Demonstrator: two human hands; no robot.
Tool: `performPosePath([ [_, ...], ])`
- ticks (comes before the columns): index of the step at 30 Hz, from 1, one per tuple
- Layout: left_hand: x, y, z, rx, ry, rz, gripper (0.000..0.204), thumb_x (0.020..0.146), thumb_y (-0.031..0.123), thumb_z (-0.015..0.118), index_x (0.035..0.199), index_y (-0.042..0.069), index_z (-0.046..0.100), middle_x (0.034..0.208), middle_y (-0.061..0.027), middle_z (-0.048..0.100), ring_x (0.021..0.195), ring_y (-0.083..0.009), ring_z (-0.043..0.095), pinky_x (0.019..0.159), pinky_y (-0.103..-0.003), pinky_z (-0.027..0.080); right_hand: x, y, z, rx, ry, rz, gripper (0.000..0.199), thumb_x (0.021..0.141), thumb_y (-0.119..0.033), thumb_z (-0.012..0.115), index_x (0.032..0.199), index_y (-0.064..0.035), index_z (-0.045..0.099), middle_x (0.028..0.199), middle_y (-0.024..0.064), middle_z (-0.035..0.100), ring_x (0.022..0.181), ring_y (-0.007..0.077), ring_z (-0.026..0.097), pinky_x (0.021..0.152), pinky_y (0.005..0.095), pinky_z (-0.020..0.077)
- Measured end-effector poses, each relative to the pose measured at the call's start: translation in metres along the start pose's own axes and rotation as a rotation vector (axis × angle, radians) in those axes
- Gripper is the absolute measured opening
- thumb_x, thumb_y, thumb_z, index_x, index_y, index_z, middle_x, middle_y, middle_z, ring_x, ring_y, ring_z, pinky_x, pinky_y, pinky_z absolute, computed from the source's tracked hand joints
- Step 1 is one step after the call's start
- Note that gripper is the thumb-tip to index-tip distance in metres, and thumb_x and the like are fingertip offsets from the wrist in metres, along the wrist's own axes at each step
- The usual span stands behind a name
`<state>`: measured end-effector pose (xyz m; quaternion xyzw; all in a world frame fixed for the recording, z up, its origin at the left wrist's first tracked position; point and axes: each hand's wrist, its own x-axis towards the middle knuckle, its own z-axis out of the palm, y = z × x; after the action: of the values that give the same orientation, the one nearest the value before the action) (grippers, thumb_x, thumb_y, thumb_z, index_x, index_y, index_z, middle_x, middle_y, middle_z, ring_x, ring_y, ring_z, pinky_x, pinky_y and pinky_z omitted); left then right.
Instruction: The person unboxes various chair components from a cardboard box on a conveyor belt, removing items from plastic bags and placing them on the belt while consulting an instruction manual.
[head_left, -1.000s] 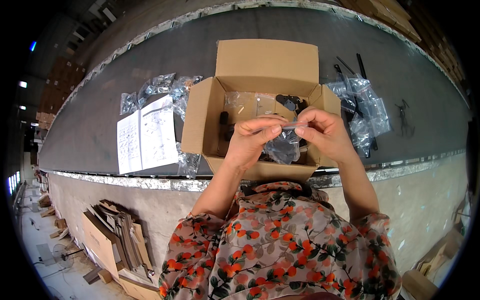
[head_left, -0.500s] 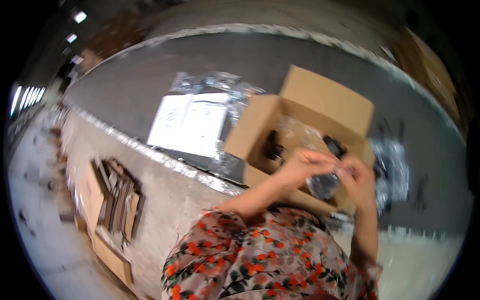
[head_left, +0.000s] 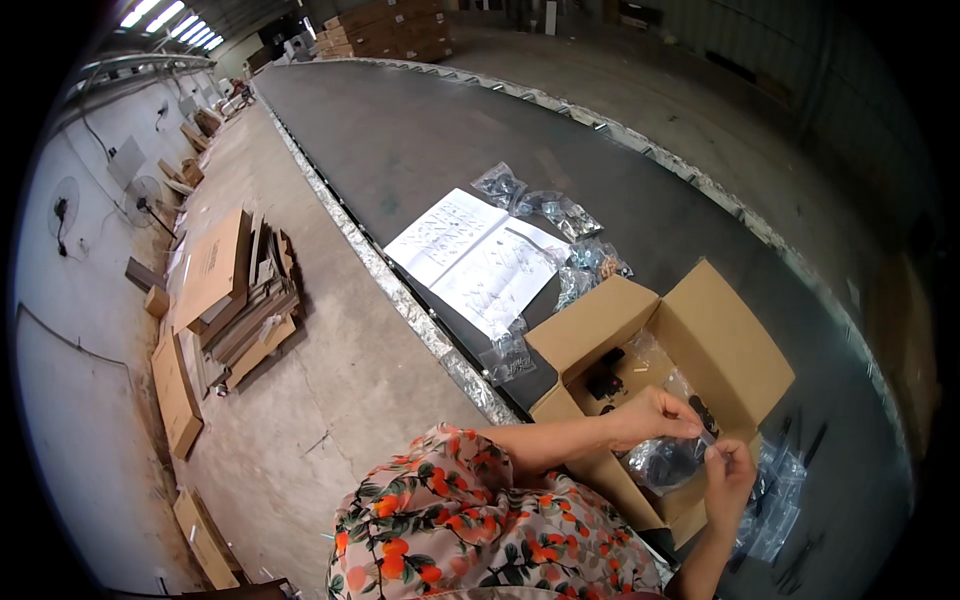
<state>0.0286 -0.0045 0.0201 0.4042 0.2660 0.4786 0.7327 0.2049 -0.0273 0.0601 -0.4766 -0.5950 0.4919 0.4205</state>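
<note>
Above the open cardboard box [head_left: 612, 480], both of my hands meet in pinches around a small pale strip [head_left: 708, 438] whose kind I cannot make out. My left hand [head_left: 655, 416] grips its upper end, and my right hand [head_left: 730, 472] pinches it from below. Directly beneath my hands, a clear plastic bag [head_left: 662, 464] with dark contents lies in the box. A black part with a bit of red [head_left: 603, 384] rests in the box's far left corner. Other dark items are partly hidden behind my fingers.
An open printed booklet [head_left: 478, 258] lies on the dark conveyor belt [head_left: 400, 130] among several bags of hardware [head_left: 545, 208]. Right of the box are clear plastic bags [head_left: 778, 500] and thin black pieces. Flattened cardboard [head_left: 235, 290] is stacked on the floor at left.
My view has swung, so the box and booklet appear lower and farther right. Both hands stay pinched together over the box, with the pale strip now visible between them.
</note>
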Motion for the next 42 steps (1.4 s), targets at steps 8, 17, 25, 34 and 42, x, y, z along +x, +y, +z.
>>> performPosePath([
  [8,-0.001,0.0,0.004,0.226,-0.036,0.116,0.018,0.074,0.016,0.064,0.08,-0.001,0.062,0.078,-0.0031,0.061,0.073,-0.0073,0.054,0.066,-0.021,0.043,0.0,0.01,0.0,0.009,-0.092,0.037,0.007,0.078,0.001,0.052,0.077,-0.0034,0.047,0.072,-0.0042,0.042,0.062,0.002,0.038,0.055,0.0157,0.0315],
  [17,0.001,0.001,0.0,0.265,-0.037,0.134,0.017,0.076,0.016,0.063,0.079,-0.001,0.061,0.08,-0.0034,0.061,0.074,-0.0073,0.054,0.066,-0.021,0.043,-0.004,0.004,0.005,-0.017,-0.033,-0.003,0.008,0.08,0.0,0.051,0.076,-0.0039,0.045,0.071,-0.0041,0.041,0.062,0.0022,0.038,0.055,0.0156,0.0311],
  [25,0.002,-0.006,-0.004,0.078,-0.063,0.075,0.016,0.075,0.014,0.063,0.078,-0.001,0.061,0.079,-0.0026,0.061,0.073,-0.0069,0.053,0.067,-0.02,0.042,0.0,0.01,0.002,-0.021,-0.089,0.023,0.006,0.079,0.0,0.052,0.077,-0.0029,0.046,0.076,-0.0029,0.043,0.066,0.0031,0.04,0.059,0.016,0.0323],
  [34,-0.001,-0.001,0.0,0.388,-0.068,0.207,0.013,0.077,0.012,0.061,0.08,0.0,0.06,0.078,-0.0025,0.06,0.073,-0.0065,0.053,0.066,-0.02,0.042,0.001,0.017,0.005,-0.04,-0.091,-0.038,0.008,0.076,0.003,0.052,0.075,-0.0023,0.046,0.074,-0.0023,0.042,0.065,0.0033,0.04,0.057,0.0159,0.0319],
  [42,-0.002,-0.004,-0.006,0.072,-0.09,0.06,0.015,0.081,0.013,0.057,0.084,-0.001,0.061,0.079,0.0008,0.059,0.073,-0.0032,0.051,0.066,-0.018,0.041,-0.001,0.01,0.001,0.005,-0.071,0.004,0.007,0.077,0.003,0.051,0.075,-0.0022,0.046,0.073,-0.0027,0.042,0.063,0.003,0.04,0.056,0.0158,0.0321],
])
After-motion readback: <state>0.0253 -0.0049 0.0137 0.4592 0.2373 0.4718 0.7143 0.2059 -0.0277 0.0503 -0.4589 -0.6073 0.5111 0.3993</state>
